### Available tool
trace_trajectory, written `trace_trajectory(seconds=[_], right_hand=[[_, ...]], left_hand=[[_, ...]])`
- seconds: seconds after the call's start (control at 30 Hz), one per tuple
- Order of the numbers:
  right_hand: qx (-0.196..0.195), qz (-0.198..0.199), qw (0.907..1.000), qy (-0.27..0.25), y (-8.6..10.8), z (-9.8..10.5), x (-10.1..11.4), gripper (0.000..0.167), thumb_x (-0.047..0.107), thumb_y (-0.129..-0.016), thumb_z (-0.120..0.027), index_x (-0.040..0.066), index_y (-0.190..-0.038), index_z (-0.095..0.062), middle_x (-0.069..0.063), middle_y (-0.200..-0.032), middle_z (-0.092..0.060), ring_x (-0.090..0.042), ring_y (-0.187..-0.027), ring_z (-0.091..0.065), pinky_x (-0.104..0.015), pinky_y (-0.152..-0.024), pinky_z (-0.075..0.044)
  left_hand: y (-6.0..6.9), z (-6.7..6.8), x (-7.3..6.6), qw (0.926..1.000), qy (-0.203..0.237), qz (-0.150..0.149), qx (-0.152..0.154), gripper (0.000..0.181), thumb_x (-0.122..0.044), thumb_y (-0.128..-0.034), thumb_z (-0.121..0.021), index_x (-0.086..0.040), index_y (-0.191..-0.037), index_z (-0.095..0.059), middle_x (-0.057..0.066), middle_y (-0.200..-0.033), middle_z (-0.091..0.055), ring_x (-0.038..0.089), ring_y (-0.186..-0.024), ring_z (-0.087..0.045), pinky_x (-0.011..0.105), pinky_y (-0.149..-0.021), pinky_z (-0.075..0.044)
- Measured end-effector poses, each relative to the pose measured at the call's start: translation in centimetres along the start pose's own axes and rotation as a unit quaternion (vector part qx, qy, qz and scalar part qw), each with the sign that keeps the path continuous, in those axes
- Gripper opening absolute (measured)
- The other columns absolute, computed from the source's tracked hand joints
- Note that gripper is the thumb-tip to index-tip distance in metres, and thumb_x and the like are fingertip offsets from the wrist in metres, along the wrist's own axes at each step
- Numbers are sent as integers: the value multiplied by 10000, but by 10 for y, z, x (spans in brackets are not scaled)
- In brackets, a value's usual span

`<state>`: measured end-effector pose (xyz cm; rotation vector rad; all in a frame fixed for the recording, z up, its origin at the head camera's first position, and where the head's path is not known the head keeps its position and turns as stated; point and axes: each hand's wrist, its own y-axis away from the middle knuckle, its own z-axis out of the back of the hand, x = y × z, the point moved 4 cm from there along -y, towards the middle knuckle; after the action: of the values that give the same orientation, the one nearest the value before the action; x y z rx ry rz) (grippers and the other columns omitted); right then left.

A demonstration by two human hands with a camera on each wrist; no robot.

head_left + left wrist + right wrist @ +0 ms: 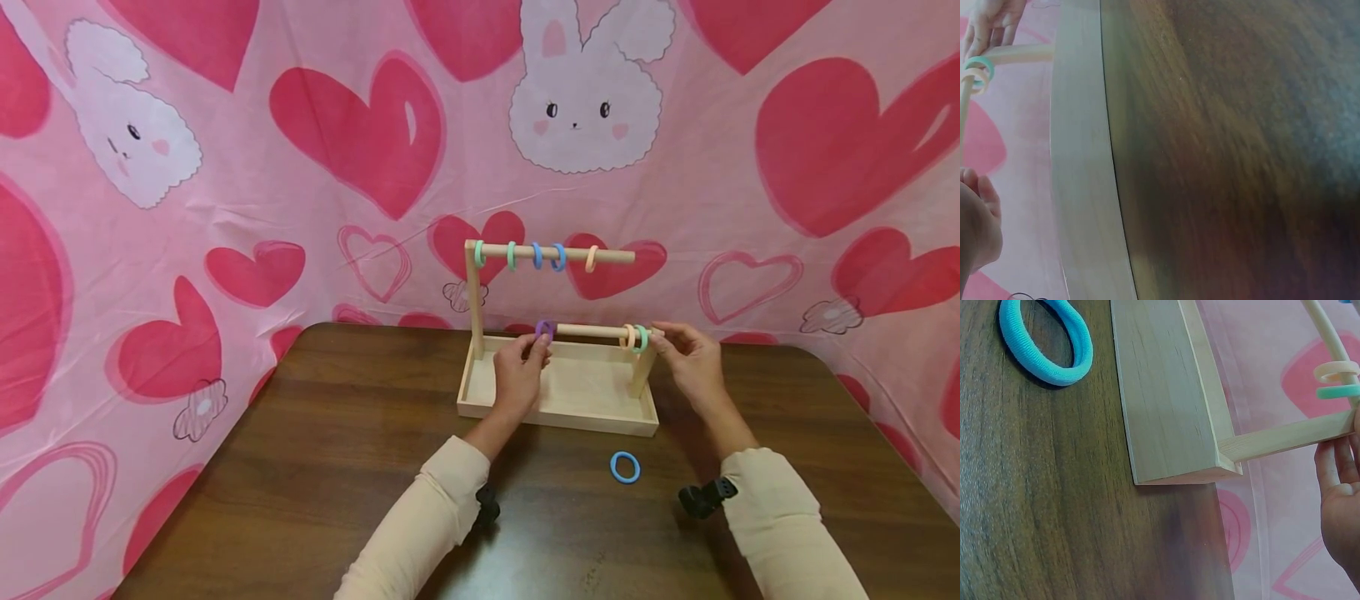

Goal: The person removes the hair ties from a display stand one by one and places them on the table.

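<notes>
My left hand pinches a purple hair tie at the free left end of the stand's lower rod. At the rod's other end, my right hand grips the top of the short right post. Close to that post, a peach hair tie and a green hair tie hang on the lower rod. The left wrist view shows only part of the left hand, and the purple hair tie is out of sight there.
The upper rod carries several green, blue and peach hair ties, joined to a tall left post. Both posts rise from a shallow wooden tray. In front of it, a blue hair tie lies on the brown table.
</notes>
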<state>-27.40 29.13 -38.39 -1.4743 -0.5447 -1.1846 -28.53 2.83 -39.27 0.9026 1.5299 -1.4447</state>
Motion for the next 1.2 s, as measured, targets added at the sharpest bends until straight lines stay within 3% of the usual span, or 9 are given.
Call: trace_trajectory(seconds=[0.07,0.17,0.33,0.57,0.77,1.0,1.1,1.2], right_hand=[[-10,25,10000,-17,0,0,0,245,-125,-911,-644,-228,-1133,-619,338,-812,-682,143,-743,-601,-39,-692,-488],[-11,62,10000,-8,1,1,0,254,-112,-914,-651,-230,-1135,-616,345,-819,-680,147,-753,-604,-37,-697,-490],[-1,90,9999,-75,3,1,3,229,-97,-917,-658,-207,-1117,-641,335,-840,-696,142,-775,-622,-39,-709,-497],[18,114,9997,-225,3,2,3,189,-114,-906,-660,-152,-1089,-688,304,-838,-710,133,-775,-631,-43,-709,-501],[0,86,9997,-214,1,1,0,220,-121,-904,-659,-203,-1108,-649,309,-839,-707,144,-787,-634,-38,-722,-503],[-1,46,9998,-210,1,1,1,212,-114,-906,-661,-191,-1103,-656,308,-843,-707,143,-796,-636,-38,-728,-502],[9,37,9999,-142,1,1,2,221,-97,-912,-664,-188,-1113,-654,318,-836,-700,142,-789,-630,-39,-724,-501],[33,37,10000,-57,1,1,2,223,-78,-920,-667,-178,-1119,-659,324,-833,-694,138,-783,-622,-39,-720,-497]], left_hand=[[0,1,1,10000,64,75,2,221,-91,-989,-645,112,-976,-732,308,-848,-724,407,-763,-728,304,-695,-631],[1,4,1,9997,130,207,3,223,-106,-992,-647,96,-975,-739,293,-848,-729,237,-701,-714,194,-671,-599],[4,4,0,9983,359,449,32,225,-75,-989,-643,135,-983,-725,338,-858,-713,19,-628,-609,149,-640,-570],[7,1,1,9947,713,738,115,241,-60,-993,-631,169,-975,-703,383,-879,-691,-15,-600,-596,155,-624,-578],[13,-1,0,9912,869,957,270,243,-45,-1006,-603,179,-1033,-689,391,-902,-687,-9,-608,-612,208,-644,-607],[20,-3,-1,9834,1053,1361,580,266,-59,-1020,-582,184,-1076,-673,384,-935,-691,6,-618,-618,272,-700,-632],[23,-4,0,9785,1182,1535,703,276,-67,-1024,-579,188,-1078,-667,304,-864,-709,7,-613,-618,235,-684,-620],[27,-5,2,9735,1318,1695,788,287,-77,-1029,-574,192,-1079,-661,133,-770,-712,15,-614,-618,204,-661,-605]])
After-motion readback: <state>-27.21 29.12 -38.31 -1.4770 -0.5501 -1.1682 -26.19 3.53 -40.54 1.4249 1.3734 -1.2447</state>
